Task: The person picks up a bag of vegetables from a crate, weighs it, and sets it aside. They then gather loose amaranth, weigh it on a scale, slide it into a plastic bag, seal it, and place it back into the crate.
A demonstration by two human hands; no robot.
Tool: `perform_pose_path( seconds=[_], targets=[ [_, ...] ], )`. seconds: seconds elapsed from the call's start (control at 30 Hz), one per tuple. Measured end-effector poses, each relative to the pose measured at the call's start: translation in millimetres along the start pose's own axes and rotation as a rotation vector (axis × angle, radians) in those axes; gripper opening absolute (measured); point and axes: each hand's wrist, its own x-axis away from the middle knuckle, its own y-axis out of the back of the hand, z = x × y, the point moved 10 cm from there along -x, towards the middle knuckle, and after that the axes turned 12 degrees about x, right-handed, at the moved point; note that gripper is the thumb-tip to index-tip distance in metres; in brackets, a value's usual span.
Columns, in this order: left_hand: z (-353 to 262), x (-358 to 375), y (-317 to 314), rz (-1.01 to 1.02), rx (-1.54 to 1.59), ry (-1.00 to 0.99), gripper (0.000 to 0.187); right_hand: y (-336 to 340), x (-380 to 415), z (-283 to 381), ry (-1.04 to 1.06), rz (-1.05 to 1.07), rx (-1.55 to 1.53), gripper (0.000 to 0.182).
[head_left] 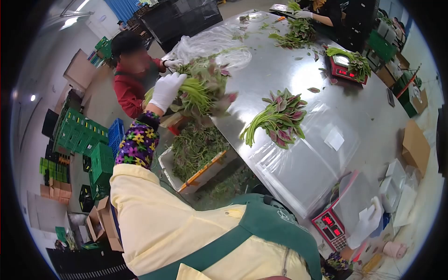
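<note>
My left hand (pixel 168 91), in a white glove, is closed around a bunch of leafy greens (pixel 198 95) with pale green stems and reddish-purple leaves. It is raised at the table's left edge, above a bin of loose greens (pixel 193 149). My right hand (pixel 366 226), also gloved, is low on the right at a clear plastic bag (pixel 352 200) with a small white label. Its fingers seem closed on the bag's edge, beside a red digital scale (pixel 329 228). A second bunch of greens (pixel 278 119) lies on the metal table between my hands.
Flat clear plastic bags (pixel 303 163) lie before me. Across the table, another red scale (pixel 343 67) carries greens. A co-worker in red (pixel 133 84) stands left; another person's gloved hand (pixel 303 15) handles greens at the far end. Green crates (pixel 81 130) stand left.
</note>
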Motion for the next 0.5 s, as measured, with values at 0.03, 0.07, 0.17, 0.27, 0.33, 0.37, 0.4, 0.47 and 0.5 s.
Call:
perform_pose_path(
  seconds=[0.03,0.07,0.17,0.27,0.33,0.37,0.4,0.47,0.5],
  targets=[
    [-21,-13,24,-0.08,-0.008,-0.048,0.022,0,-9,36,0.081,0.017,0.045,0.024],
    [-42,-25,39,-0.112,0.048,-0.09,0.027,1,-16,73,0.161,0.032,0.095,0.024],
    [-111,-59,67,-0.007,0.027,-0.232,0.035,-15,-33,153,0.173,0.194,-0.139,0.028],
    [-187,-83,101,-0.123,0.095,-0.433,0.03,-38,-30,235,0.246,0.343,-0.523,0.036],
    [-237,-100,122,-0.167,0.182,-0.504,0.029,-61,-23,286,0.449,0.46,-0.502,0.054],
    [-262,-107,134,-0.195,0.25,-0.557,0.029,-69,-18,306,0.547,0.474,-0.47,0.065],
    [-283,-112,149,-0.219,0.305,-0.598,0.029,-78,-11,322,0.643,0.488,-0.435,0.078],
    [-318,-120,171,-0.306,0.388,-0.67,0.038,-104,-11,325,0.674,0.397,-0.331,0.087],
    [-328,-127,179,-0.32,0.409,-0.688,0.038,-105,-9,326,0.725,0.33,-0.248,0.097]
  ],
)
